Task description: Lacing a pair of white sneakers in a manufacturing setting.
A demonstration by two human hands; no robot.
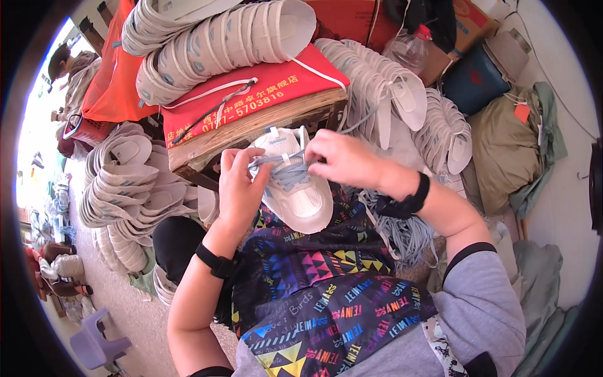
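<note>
A white and pale grey shoe upper rests over my lap with its toe toward me, leaning near the front of a wooden stand. A blue-grey shoelace criss-crosses its eyelets. My left hand is at the left side of the shoe opening, thumb and fingers pinching the lace. On the other side, my right hand is closed, its fingertips gripping the lace near the tongue. A length of lace trails up and right from behind my right hand. The right fingertips partly hide the lace.
The wooden stand bears a red cloth and stacked uppers. More nested uppers lie left and right. A bundle of blue-grey laces hangs beside my lap. A purple stool stands lower left; another person is far left.
</note>
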